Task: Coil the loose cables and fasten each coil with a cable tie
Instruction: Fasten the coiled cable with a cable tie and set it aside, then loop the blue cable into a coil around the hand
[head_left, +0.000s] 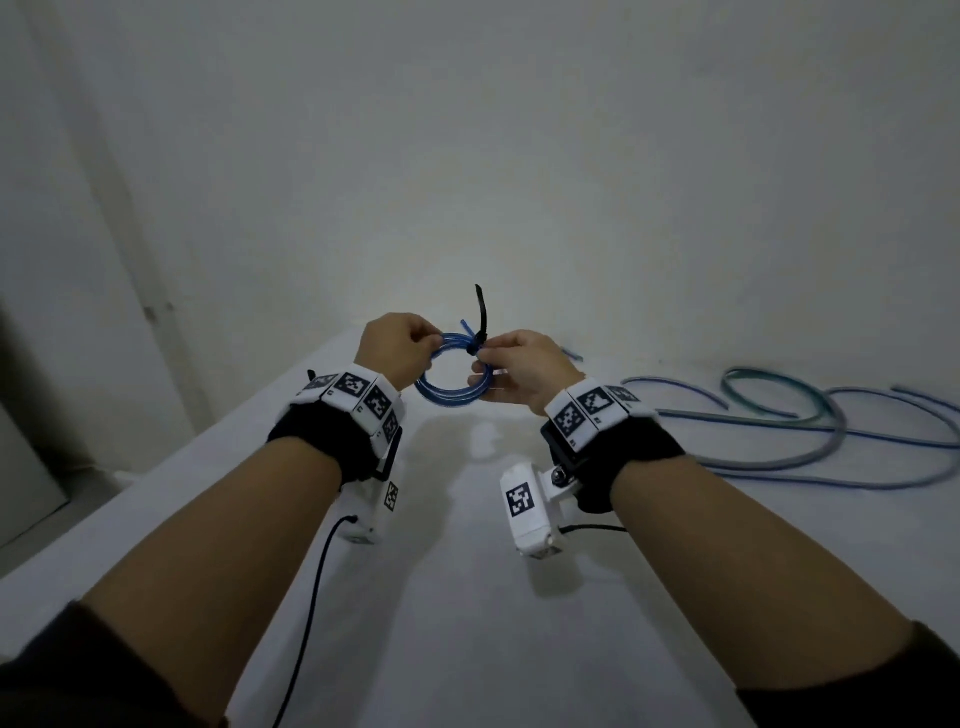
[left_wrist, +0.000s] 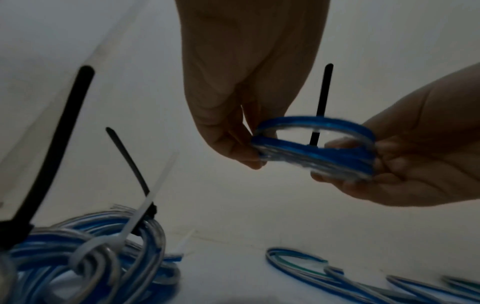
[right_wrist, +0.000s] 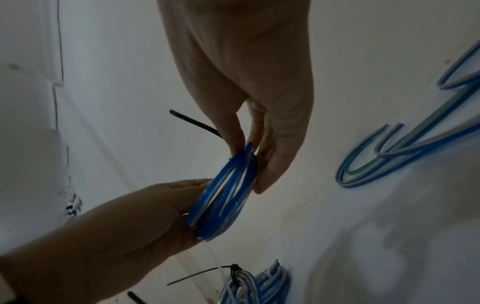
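Blue cable coil (head_left: 451, 375) held in the air between both hands, above the white table (head_left: 467, 597), at mid-scene. Black cable tie (head_left: 481, 318) already wrapped round the far side of the coil; its free tail sticks up.

Left hand (head_left: 397, 349): fingers and thumb pinch the left rim of the coil, seen clearly in the left wrist view. Right hand (head_left: 519, 366): fingertips pinch the coil at the tie's head, lower fingers curled under the right rim.

Judgement: step in hand is cinching the tie. Whether the tie is fully tight cannot be told; turns look slightly fanned in the right wrist view.

To do it well:
- gather the fanned turns flat at the tie before pulling;
- steady the head with one hand, pull the tail straight through with the other;
- keep the left pinch on, so the loops do not spring open.

Finished coils (left_wrist: 85, 255) with ties lie near left. Loose cables (head_left: 810, 426) lie on the right of the table, not yet coiled.
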